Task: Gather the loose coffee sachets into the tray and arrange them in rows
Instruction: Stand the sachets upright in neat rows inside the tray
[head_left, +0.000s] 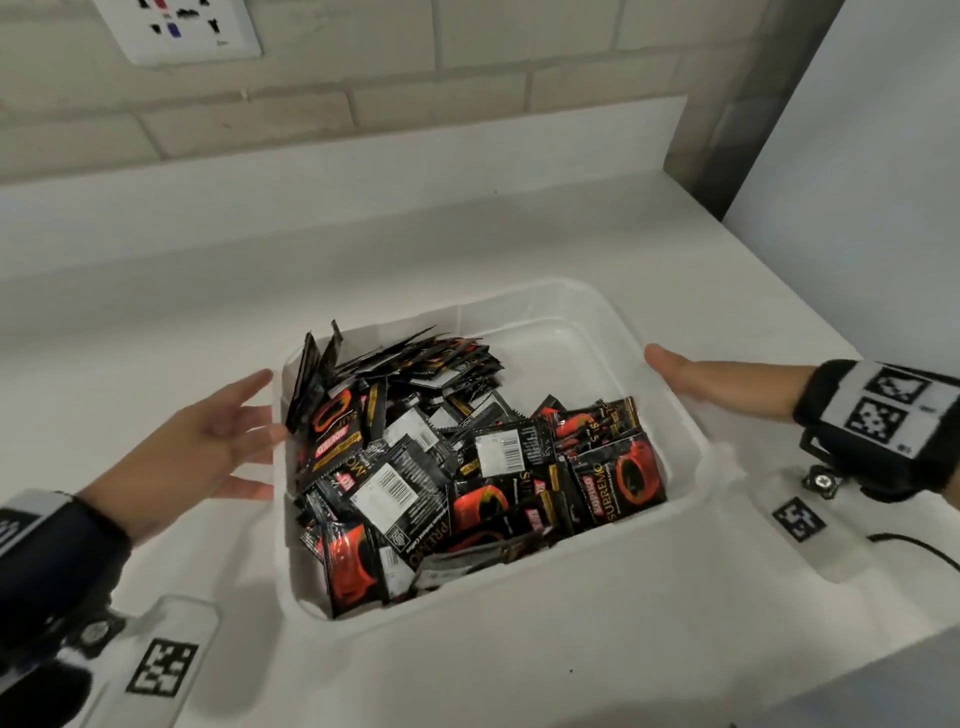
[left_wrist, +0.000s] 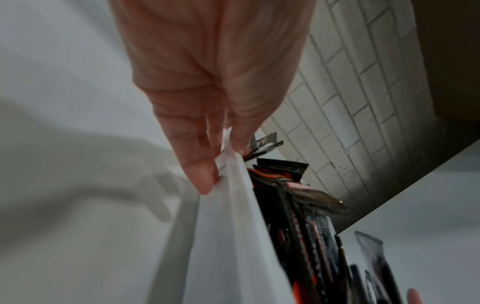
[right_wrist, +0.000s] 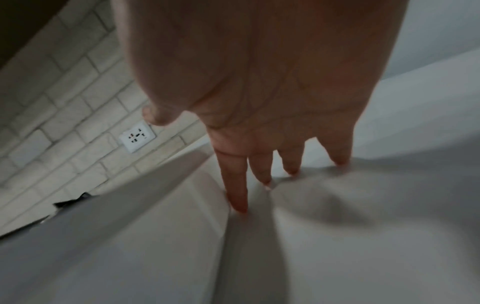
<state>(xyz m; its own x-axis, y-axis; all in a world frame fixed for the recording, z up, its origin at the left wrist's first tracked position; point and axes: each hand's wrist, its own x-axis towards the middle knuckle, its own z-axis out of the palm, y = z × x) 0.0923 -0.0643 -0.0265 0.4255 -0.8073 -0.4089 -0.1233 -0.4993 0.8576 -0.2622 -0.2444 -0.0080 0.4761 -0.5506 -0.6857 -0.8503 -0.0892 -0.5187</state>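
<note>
A translucent white tray (head_left: 563, 353) stands on the white counter, heaped with several black-and-red coffee sachets (head_left: 467, 467). They pile up mostly on its left and front, and some stand on edge at the back left. My left hand (head_left: 249, 431) is open with its fingers spread against the outside of the tray's left wall. In the left wrist view the fingertips (left_wrist: 205, 176) touch that wall's rim (left_wrist: 228, 226), and the sachets (left_wrist: 298, 205) lie just beyond it. My right hand (head_left: 685, 379) lies flat with straight fingers along the tray's right side. Its fingertips (right_wrist: 239, 203) rest on a white surface.
A tiled wall with a white socket (head_left: 182, 26) rises behind the counter. A white panel (head_left: 857, 156) stands at the right. The counter's right edge (head_left: 810, 322) runs close past the tray. A black cable (head_left: 914, 545) lies near my right wrist.
</note>
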